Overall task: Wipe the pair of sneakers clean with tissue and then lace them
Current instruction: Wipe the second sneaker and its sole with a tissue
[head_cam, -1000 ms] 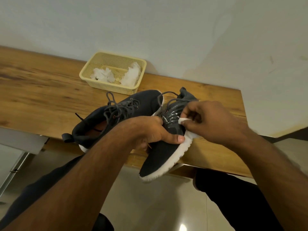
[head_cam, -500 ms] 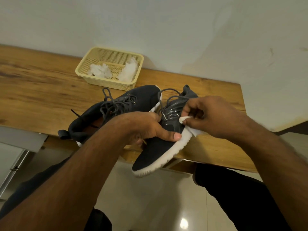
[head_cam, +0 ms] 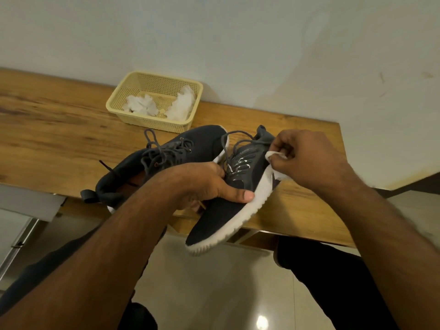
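My left hand grips a dark sneaker with a white sole around its middle, thumb on the sole's edge, toe pointing toward me past the table edge. My right hand pinches a white tissue against the sneaker's side near the heel. The second dark sneaker lies on the wooden table just behind, laces loose, partly hidden by my left forearm.
A cream plastic basket holding crumpled white tissues stands on the table against the wall, behind the sneakers. The table's near edge runs under my hands. My dark-trousered legs and a glossy tiled floor lie below.
My right hand with the tissue has slid along the sneaker's side from mid-shoe toward the heel. The left hand keeps its grip on the shoe.
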